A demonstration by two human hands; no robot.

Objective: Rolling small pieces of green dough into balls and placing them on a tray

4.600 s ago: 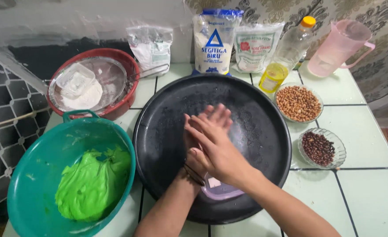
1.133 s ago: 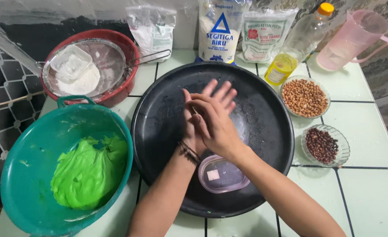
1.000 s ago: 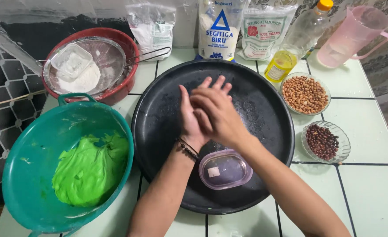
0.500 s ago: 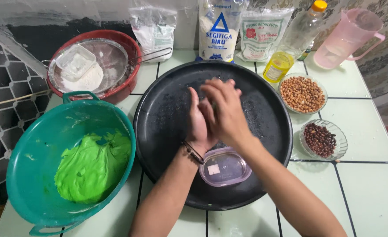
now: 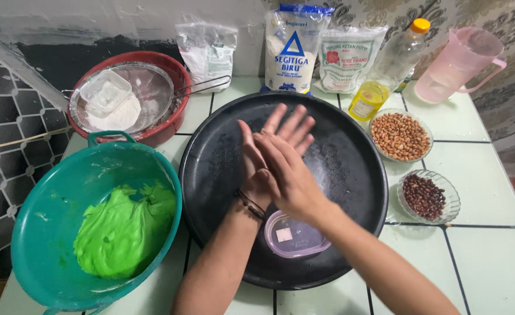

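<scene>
Head view, looking straight down, and at the bottom edge two bare forearms come up into the frame. Just above them, low in the centre, a small clear plastic container (image 5: 295, 236) sits on the near part of the big round black tray (image 5: 351, 175). Over the tray's middle the two hands meet: the right hand (image 5: 286, 175) lies on top, fingers extended and close together, pressed flat against the left hand (image 5: 269, 143), whose fingers fan out towards the top of the frame. Neither hand holds anything; palm against palm, both hover above the tray's dark surface, which shows a faint pale smear just right of them. A thin dark band rings the left wrist.

Lower left, a teal bowl (image 5: 53, 198) carries a mound of bright green dough (image 5: 123, 230). Right of the tray, a small glass dish of dark red beans (image 5: 424, 195), and beyond it a dish of peanuts (image 5: 400, 136). Upper left, a red basin (image 5: 170, 76) holds a metal sieve with white flour and a clear tub (image 5: 104, 92). Along the top edge: a small flour bag (image 5: 208, 46), two larger printed bags (image 5: 292, 49), an oil bottle with an orange cap (image 5: 386, 73), and a pink jug (image 5: 459, 64), all on the pale tiled table (image 5: 491, 256).
</scene>
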